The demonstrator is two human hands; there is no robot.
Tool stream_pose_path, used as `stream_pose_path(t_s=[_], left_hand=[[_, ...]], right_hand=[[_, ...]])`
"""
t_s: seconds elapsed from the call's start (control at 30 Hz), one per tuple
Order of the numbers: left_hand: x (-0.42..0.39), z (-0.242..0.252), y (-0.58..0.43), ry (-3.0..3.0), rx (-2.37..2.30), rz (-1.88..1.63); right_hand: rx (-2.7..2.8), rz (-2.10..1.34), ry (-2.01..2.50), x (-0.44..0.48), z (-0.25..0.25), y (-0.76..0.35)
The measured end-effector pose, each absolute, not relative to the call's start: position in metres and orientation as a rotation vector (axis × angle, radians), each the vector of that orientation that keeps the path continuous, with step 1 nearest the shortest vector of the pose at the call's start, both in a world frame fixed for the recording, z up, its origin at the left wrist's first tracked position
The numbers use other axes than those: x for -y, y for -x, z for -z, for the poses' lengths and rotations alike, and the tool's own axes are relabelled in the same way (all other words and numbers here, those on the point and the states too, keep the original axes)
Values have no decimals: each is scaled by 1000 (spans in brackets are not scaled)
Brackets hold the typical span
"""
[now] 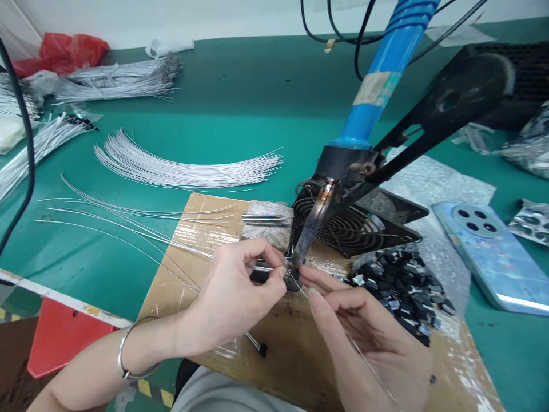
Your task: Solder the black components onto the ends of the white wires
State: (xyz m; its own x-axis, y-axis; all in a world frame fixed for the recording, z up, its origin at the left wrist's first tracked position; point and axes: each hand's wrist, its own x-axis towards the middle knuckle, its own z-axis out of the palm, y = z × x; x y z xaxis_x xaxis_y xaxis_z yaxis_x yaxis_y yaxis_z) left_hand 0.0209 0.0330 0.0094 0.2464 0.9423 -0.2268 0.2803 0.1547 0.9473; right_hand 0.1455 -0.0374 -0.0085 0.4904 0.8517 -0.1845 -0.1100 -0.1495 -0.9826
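Observation:
My left hand [234, 294] pinches thin silver wires [261, 267] and holds their ends under the tip of a fixed soldering iron [315, 220] with a blue handle [386, 68]. My right hand [364, 337] pinches a strand of solder wire [369, 366] and touches a small black part [293, 280] at the iron's tip. Both hands rest over a taped cardboard pad [295, 343]. A metal bangle [128, 349] sits on my left wrist.
A heap of small black parts [403, 292] lies right of the hands on bubble wrap. A black fan grille [347, 226] stands behind the iron. Fanned silver wires [180, 169] and bundles [120, 77] lie on the green table. A blue phone [493, 254] rests at the right.

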Motion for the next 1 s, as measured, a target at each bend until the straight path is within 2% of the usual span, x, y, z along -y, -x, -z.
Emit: stream_pose_path(t_s=[1.0], left_hand=[[-30,-9,-20,-1411,-1264,-733]], right_hand=[[685,-941,1476,39,9,-145]])
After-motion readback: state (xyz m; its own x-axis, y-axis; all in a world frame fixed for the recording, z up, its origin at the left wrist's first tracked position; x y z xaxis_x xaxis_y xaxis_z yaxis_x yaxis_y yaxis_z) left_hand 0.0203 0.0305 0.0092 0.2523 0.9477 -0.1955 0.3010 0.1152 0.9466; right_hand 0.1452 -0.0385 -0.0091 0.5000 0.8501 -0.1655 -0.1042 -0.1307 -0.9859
